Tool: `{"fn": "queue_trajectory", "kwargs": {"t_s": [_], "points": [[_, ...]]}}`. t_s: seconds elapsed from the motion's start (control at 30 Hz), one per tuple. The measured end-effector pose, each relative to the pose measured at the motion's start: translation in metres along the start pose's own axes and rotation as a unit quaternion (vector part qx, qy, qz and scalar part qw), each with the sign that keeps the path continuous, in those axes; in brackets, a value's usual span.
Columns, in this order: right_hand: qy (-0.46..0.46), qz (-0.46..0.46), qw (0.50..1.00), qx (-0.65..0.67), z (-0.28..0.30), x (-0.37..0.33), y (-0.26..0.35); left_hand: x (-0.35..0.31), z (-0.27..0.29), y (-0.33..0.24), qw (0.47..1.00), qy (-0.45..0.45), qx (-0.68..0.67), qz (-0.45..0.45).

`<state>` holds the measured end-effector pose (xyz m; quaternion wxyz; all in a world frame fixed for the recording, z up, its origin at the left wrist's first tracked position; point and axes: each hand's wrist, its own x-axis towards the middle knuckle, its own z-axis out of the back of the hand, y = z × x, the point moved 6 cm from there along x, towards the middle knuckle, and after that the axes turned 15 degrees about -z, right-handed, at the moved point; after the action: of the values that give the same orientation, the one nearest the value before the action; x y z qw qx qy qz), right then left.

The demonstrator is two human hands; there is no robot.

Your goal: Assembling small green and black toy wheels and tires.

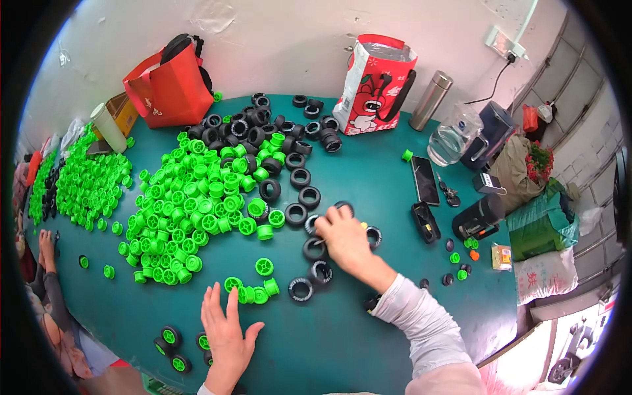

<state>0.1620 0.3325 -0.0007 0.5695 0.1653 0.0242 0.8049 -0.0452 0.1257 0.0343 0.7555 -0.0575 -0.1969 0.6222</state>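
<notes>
My left hand is open, palm down, with its fingers spread just below a small group of green toy wheel rims. My right hand is over several loose black rubber tires, its fingers curled down among them. What it grips is hidden beneath the fingers; a small yellow spot shows at its right edge. One tire lies beside that hand, and others run in a loose line toward the back. A large heap of green rims lies to the left of the tires, with black tires piled behind it.
A red paper bag and a red-and-white bag stand along the wall. To the right are a steel flask, water jug, phone and black bottle. Assembled wheels lie front left. Another person's hands rest at the left edge.
</notes>
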Motion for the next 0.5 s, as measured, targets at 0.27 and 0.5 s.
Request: {"fn": "queue_trajectory", "kwargs": {"t_s": [0.27,0.5], "points": [[0.06,0.101,0.993,0.016,0.009,-0.067,0.084,-0.018,-0.013,-0.005,1.0,0.019,-0.016,-0.006],[0.037,0.094,0.993,-0.067,0.044,-0.078,0.096,-0.012,-0.016,-0.004,0.999,-0.031,-0.041,0.008]]}}
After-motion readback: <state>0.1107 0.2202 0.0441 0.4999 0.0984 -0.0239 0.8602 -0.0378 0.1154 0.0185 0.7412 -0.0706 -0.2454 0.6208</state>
